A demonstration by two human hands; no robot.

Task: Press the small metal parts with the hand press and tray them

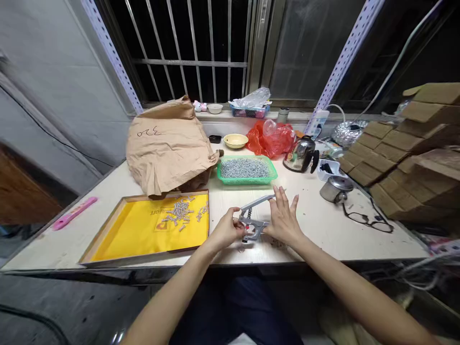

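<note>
Grey metal hand pliers with a coil spring between their handles stand over the table's front part, the handles spread apart. My right hand is on the handle side, its fingers over the upper handle and its thumb by the lower one. At the jaw end, my left hand has thumb and fingertips pinched together; what is between them is too small to make out. A small red spot shows at the jaws. Left of my hands, small silvery metal pieces lie in a shallow tray lined with yellow.
Behind my hands stands a green basket full of small metal pieces. A brown paper bag leans at the back left. On the right are a kettle, a lidded metal pot, glasses and stacked cardboard boxes. A pink tool lies far left.
</note>
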